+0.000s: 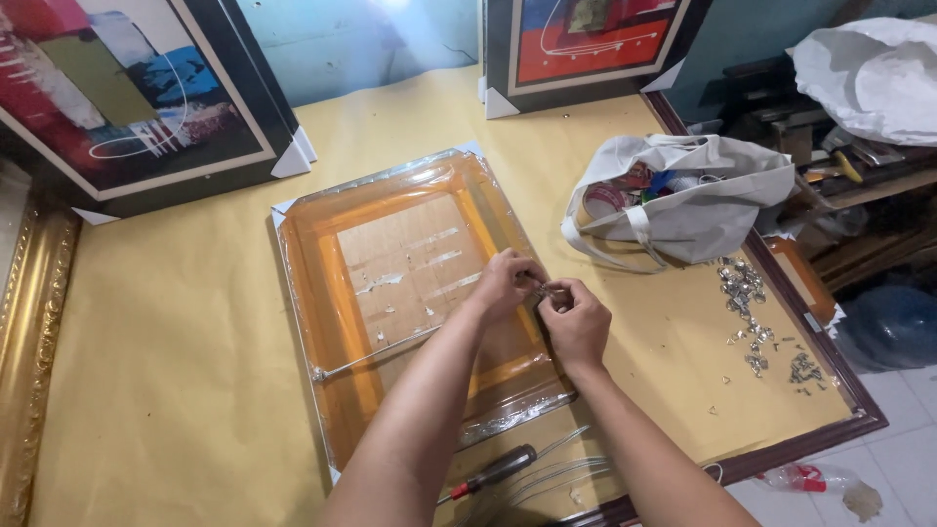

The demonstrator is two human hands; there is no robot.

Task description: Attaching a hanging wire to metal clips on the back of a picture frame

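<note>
yellow-papered table (176, 371), wrapped orange frame (410, 293) lying back-up, my left hand (503, 283) and right hand (576, 322) pinching a small metal fitting (540, 290) at its right edge, screwdriver (493, 470) nearby

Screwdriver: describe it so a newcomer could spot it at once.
Start at the yellow-brown table and find the orange frame wrapped in clear plastic. Just below its near edge, between the person's forearms, lies the screwdriver. Its black-and-red handle sets it apart from the bare grey wires beside it.

Yellow-papered table (176, 390) bears wrapped orange frame (342, 293), white bag (703, 205), screwdriver (493, 470), scattered metal clips (747, 293)
</note>
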